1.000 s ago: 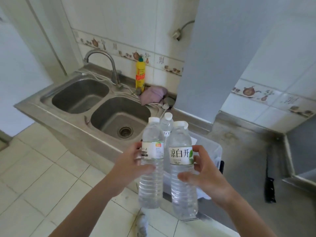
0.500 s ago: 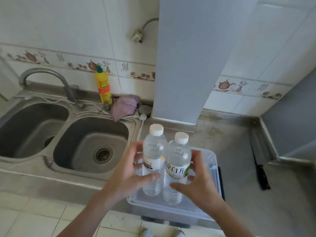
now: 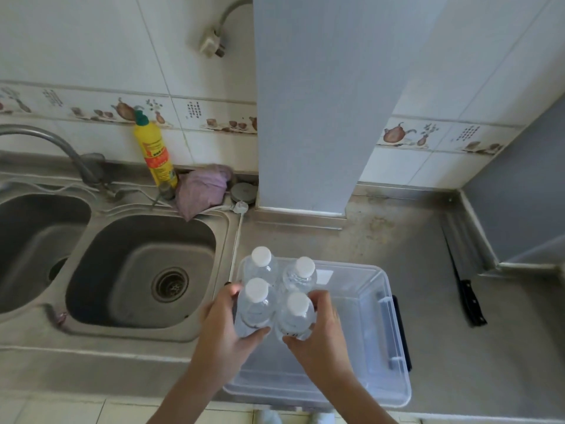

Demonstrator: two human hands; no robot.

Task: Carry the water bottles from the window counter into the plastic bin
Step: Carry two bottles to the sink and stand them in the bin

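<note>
A clear plastic bin [image 3: 394,338] sits on the steel counter right of the sink. Two white-capped water bottles stand upright at its far left end: the back left bottle [image 3: 261,264] and the back right bottle [image 3: 301,275]. In front of them my left hand [image 3: 226,332] grips a third bottle [image 3: 256,304], and my right hand [image 3: 318,341] grips a fourth bottle [image 3: 296,315]. Both held bottles are upright, side by side, inside the bin's left part. Their bases are hidden by my hands.
A double steel sink [image 3: 143,270] lies left of the bin, with a tap [image 3: 61,148], a yellow detergent bottle [image 3: 154,154] and a purple cloth [image 3: 201,191] behind it. A black-handled knife [image 3: 467,298] lies on the counter [image 3: 397,240] at the right. A blue-grey pillar [image 3: 305,117] stands behind the bin.
Both hands have lowered their bottles down into the bin, in front of the two standing there. The view has tilted further down over the bin.
</note>
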